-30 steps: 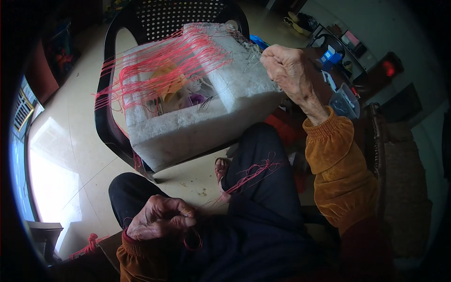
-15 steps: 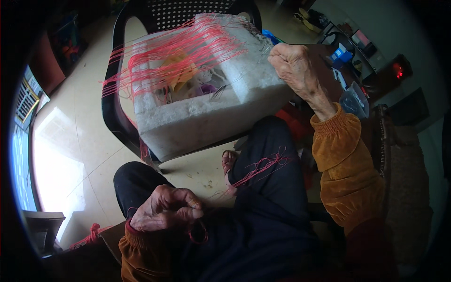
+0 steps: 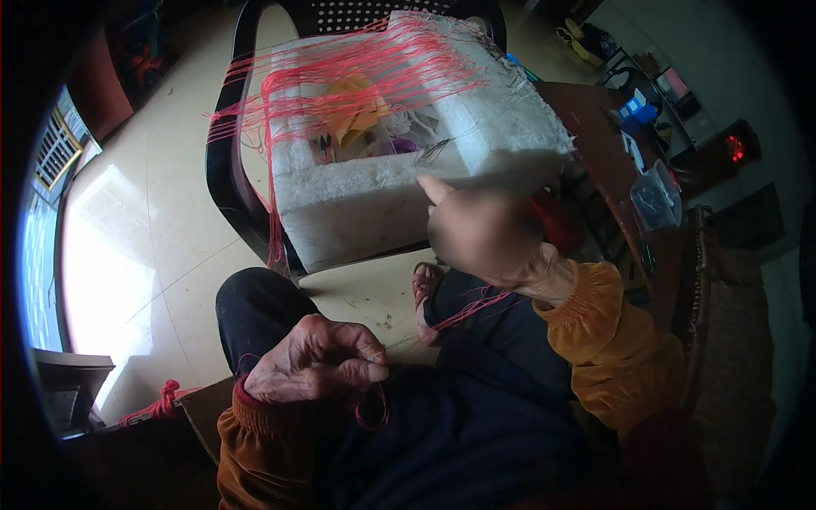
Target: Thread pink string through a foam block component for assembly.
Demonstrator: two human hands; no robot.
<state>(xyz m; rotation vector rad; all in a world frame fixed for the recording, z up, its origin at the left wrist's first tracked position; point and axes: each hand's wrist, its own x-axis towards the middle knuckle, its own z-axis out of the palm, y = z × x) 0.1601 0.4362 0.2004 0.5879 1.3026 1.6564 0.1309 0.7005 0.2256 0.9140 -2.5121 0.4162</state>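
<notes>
My left hand (image 3: 319,361) is closed over my lap, thumb and forefinger pinched on a pink-red thread (image 3: 371,415) that loops down below the fingertips. My right hand (image 3: 484,238) is above my right thigh, close to the front face of a white foam box (image 3: 348,223). One finger points toward the box; a blur covers most of the hand, so its grip is hidden. Rows of pink-red threads (image 3: 357,85) lie across the box top, their ends hanging over both sides. A loose bundle of similar threads (image 3: 472,310) rests on my right thigh, partly behind the right hand.
The box sits on a black plastic chair (image 3: 223,161). In its hollow lie a yellow piece (image 3: 353,110) and thin metal needle-like items (image 3: 438,149) at the rim. To the right, a brown table (image 3: 586,140) bears a clear plastic container (image 3: 654,202). A red knotted cord (image 3: 161,401) lies lower left.
My right hand has come down and left from beside the box's right corner to above my thigh. My left hand remains pinched. The whole view has shifted slightly.
</notes>
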